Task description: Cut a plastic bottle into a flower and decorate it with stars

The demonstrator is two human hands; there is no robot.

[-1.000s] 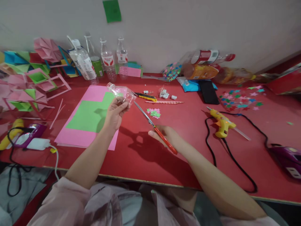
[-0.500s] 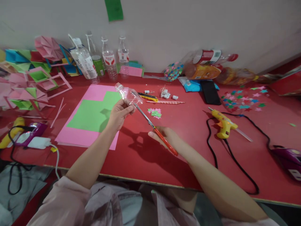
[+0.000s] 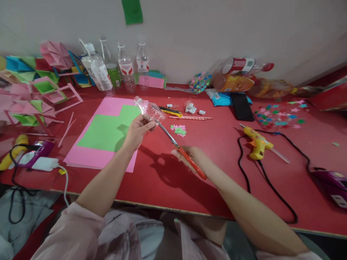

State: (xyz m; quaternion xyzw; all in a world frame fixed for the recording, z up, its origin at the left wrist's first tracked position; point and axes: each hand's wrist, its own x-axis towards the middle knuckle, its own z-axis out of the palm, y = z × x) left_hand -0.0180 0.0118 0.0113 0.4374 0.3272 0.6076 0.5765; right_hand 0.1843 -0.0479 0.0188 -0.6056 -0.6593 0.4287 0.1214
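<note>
My left hand (image 3: 138, 131) pinches the cut edge of a clear plastic bottle top (image 3: 149, 109), whose neck points up and to the left. My right hand (image 3: 189, 158) is closed round the red handles of long scissors (image 3: 191, 162). The scissors' blades reach up-left to the bottle piece's edge beside my left fingers. Under and left of my left hand lie green paper (image 3: 101, 133) and larger pink sheets (image 3: 101, 162). Behind the scissors sit a small pile of green and pink paper stars (image 3: 179, 130) and a yellow cutter knife (image 3: 173, 112).
Clear bottles (image 3: 127, 70) stand by the wall, with folded paper shapes (image 3: 35, 108) at the left. A yellow glue gun (image 3: 257, 144) with a black cord, a phone (image 3: 242, 106) and a star-covered clear piece (image 3: 282, 115) lie at the right of the red table (image 3: 168, 195).
The scissors' handles have shifted very slightly right and down with my right hand. My left hand and the bottle piece have barely moved.
</note>
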